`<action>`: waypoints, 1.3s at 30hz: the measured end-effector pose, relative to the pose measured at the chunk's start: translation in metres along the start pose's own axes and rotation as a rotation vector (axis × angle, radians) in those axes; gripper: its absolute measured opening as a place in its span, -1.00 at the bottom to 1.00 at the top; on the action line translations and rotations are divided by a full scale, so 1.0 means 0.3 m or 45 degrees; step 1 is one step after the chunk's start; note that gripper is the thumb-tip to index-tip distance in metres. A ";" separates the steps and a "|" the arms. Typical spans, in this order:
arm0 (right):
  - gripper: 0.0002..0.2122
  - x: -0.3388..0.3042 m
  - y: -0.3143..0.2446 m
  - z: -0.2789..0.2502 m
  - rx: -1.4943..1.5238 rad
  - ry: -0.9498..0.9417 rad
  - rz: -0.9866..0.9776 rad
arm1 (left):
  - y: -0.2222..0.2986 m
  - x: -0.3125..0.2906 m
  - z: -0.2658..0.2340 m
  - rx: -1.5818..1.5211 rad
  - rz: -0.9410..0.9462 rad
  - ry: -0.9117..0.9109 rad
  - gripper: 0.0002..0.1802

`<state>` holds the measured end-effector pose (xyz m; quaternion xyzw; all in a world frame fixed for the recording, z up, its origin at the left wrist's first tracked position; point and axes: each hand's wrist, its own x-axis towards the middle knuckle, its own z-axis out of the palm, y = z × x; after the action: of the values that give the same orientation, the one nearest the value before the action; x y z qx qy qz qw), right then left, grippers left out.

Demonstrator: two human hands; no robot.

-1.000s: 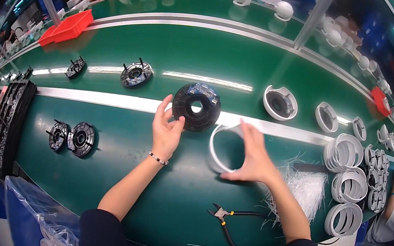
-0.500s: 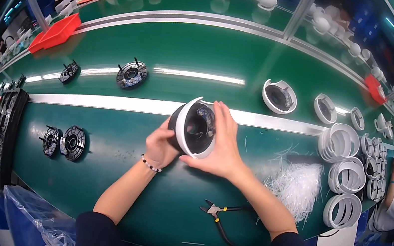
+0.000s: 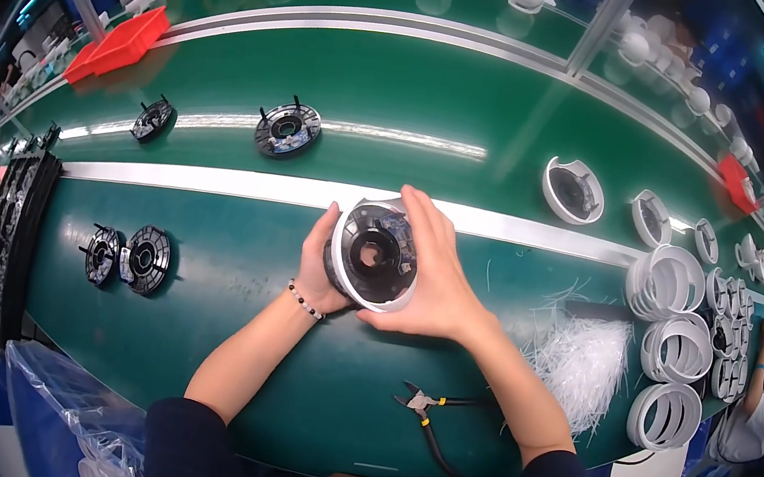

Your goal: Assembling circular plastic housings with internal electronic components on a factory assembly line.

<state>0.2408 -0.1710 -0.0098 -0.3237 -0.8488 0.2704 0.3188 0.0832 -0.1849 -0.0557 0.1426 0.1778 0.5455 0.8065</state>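
Between my two hands, above the near bench, is a round white housing (image 3: 337,257) with a black base (image 3: 358,281) and a small circuit board in it. My left hand (image 3: 318,264) wraps its left side, a beaded bracelet on the wrist. My right hand (image 3: 442,281) closes on its right side, fingers over the far rim and thumb at the near rim. The fingertips behind the housing are partly hidden. Nearer to me lie diagonal cutters (image 3: 420,402) with black and yellow handles, jaws apart.
Two black round bases (image 3: 146,260) stand at left beside a black rack (image 3: 13,245). White rings (image 3: 676,346) are stacked at right, next to a heap of clear plastic strips (image 3: 583,369). Beyond the metal rail, the green belt carries black bases (image 3: 287,131) and white housings (image 3: 574,191).
The housing has turned in my hands, so its open face points more toward me. Parts on the belt have shifted right. The view has moved slightly.
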 end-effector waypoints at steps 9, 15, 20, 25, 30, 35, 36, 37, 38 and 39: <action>0.10 -0.010 0.013 -0.049 0.094 -0.143 0.038 | -0.017 -0.001 0.034 -0.037 -0.091 -0.005 -0.39; 0.10 -0.009 -0.001 -0.026 -0.004 -0.108 0.054 | -0.027 0.012 0.010 -0.050 -0.074 -0.027 -0.41; 0.12 -0.015 0.019 -0.057 0.175 -0.044 0.037 | -0.018 0.008 0.027 -0.041 -0.065 -0.097 -0.34; 0.12 -0.042 0.034 -0.063 0.198 -0.031 0.100 | -0.023 0.003 0.050 -0.076 -0.135 -0.124 -0.34; 0.09 -0.038 0.006 -0.016 -0.024 -0.034 0.107 | -0.049 0.019 0.016 -0.090 -0.105 -0.070 -0.28; 0.07 -0.043 0.002 -0.015 -0.094 -0.064 0.128 | -0.043 0.010 0.039 -0.002 -0.098 -0.050 -0.17; 0.07 -0.042 -0.003 -0.016 -0.137 -0.082 0.122 | -0.036 0.006 0.035 -0.011 -0.134 -0.065 -0.16; 0.07 -0.042 -0.009 -0.023 -0.138 -0.081 0.122 | -0.032 0.005 0.032 -0.021 -0.173 -0.082 -0.15; 0.06 -0.041 -0.015 -0.034 -0.151 -0.115 0.106 | -0.031 0.004 0.030 -0.021 -0.174 -0.083 -0.15; 0.06 -0.041 -0.017 -0.042 -0.163 -0.148 0.090 | -0.030 0.003 0.028 0.002 -0.194 -0.061 -0.15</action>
<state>0.2551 -0.1799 -0.0028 -0.3569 -0.8695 0.2451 0.2379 0.0946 -0.1876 -0.0522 0.1425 0.1692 0.4786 0.8497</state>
